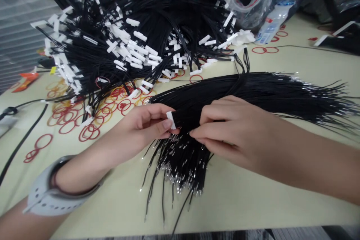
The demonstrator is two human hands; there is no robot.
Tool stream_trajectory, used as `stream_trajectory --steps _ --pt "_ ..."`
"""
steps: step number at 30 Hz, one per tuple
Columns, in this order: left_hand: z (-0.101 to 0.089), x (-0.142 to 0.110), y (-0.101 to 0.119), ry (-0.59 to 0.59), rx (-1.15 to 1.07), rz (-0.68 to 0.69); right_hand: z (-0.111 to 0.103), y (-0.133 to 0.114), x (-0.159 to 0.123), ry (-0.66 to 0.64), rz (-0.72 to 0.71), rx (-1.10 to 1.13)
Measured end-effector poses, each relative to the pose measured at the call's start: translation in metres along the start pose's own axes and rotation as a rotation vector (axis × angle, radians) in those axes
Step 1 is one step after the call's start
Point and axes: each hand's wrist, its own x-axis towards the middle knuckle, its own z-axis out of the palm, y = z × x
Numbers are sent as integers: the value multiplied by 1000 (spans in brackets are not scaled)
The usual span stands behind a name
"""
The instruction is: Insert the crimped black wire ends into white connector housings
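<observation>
Between thumb and fingers, my left hand (149, 122) pinches a small white connector (171, 120). Close to its right is my right hand (227, 129), its fingers pressed together over the black wires; whatever sits between the fingertips is too small to name. Beneath both hands lies a bundle of thin black wires (185, 165) with silvery metal tips pointing toward me. A second bundle of black wires (270, 93) stretches to the right, its metal tips at the far right end.
A large heap of black cables with white connectors (137, 54) fills the back. Red and yellow rubber bands (90, 133) lie scattered at left. An orange cutter (26, 81) lies far left. At back right are a white bottle (274, 22) and a clear plastic bag (253, 5).
</observation>
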Motion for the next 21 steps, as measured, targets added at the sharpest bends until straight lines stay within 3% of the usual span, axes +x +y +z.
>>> stream_trajectory --steps 5,11,15,21 --pt "1 -1 1 -25 -36 13 7 -6 2 104 40 60" --pt "5 -1 2 -2 -27 41 9 -12 -1 195 235 -16" --pt "7 -2 3 0 -56 55 7 -13 0 174 314 -1" --pt "11 -4 1 25 -83 66 8 -14 4 167 317 94"
